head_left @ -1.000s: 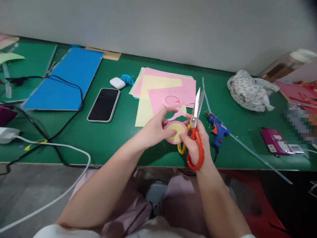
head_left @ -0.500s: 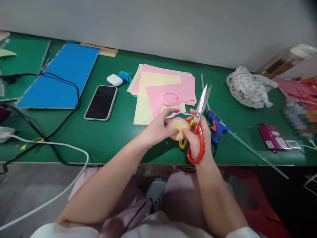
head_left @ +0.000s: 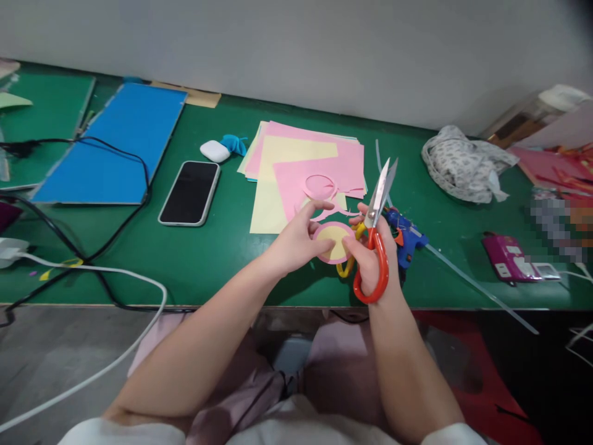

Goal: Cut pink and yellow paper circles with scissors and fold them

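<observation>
My left hand (head_left: 301,238) pinches the left side of a round paper piece (head_left: 337,240), a yellow circle lying on a slightly larger pink one. At its right edge, my right hand (head_left: 373,253) presses a thumb on the same paper. Hooked on that hand is a pair of scissors (head_left: 377,201), blades pointing up and a little apart, with one red and one yellow handle loop. Just beyond the hands, thin pink paper offcuts (head_left: 319,185) with a round hole lie on pink and yellow sheets (head_left: 306,148). The undersides of the fingers are hidden behind the circle.
A phone (head_left: 189,193), a white case (head_left: 214,151) and a blue board (head_left: 113,142) lie on the left, with crossing cables. To the right are a blue glue gun (head_left: 407,238), a clear glue stick (head_left: 482,287), a purple power strip (head_left: 509,256) and a cloth bundle (head_left: 463,164).
The view has shifted slightly. The scissors now lean further right than a second ago. The paper circle has moved a little right in my hands, and both hands still hold it.
</observation>
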`<control>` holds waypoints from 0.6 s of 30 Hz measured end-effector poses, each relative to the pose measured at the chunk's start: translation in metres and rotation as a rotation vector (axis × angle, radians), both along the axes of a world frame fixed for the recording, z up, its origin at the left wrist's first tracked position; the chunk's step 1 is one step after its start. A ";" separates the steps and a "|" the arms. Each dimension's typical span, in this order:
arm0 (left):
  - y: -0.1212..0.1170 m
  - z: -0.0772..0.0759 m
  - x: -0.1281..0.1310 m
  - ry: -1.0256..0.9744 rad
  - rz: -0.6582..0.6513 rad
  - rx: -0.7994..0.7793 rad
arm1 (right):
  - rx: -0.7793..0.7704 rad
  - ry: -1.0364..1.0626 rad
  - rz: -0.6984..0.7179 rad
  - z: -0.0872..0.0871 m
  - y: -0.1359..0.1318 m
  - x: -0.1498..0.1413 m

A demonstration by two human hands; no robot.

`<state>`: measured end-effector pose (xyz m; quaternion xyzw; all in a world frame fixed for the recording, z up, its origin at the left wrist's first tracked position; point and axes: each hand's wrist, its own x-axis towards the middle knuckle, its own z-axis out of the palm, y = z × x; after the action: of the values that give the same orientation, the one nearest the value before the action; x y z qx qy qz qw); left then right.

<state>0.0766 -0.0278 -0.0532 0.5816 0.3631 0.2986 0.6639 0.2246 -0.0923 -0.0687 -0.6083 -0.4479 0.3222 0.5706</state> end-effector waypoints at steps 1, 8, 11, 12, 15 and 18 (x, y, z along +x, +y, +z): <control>0.000 -0.001 0.000 0.005 -0.001 0.008 | -0.006 -0.014 -0.002 0.000 0.000 0.000; -0.001 0.001 0.004 -0.025 0.096 -0.036 | -0.001 0.011 -0.006 -0.003 0.001 -0.003; -0.002 0.002 0.005 -0.039 0.128 -0.051 | -0.010 0.007 -0.022 -0.001 0.002 -0.005; -0.002 0.002 0.006 -0.049 0.139 -0.051 | -0.009 0.009 -0.028 0.000 0.002 -0.006; 0.001 0.003 0.004 -0.090 0.195 -0.026 | 0.015 0.046 -0.031 0.003 0.001 -0.007; 0.003 0.010 -0.003 -0.135 0.277 0.011 | 0.069 0.096 0.044 0.004 -0.002 -0.008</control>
<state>0.0740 -0.0247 -0.0434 0.5081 0.3926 0.4279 0.6361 0.2165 -0.0947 -0.0646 -0.5620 -0.4443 0.3477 0.6049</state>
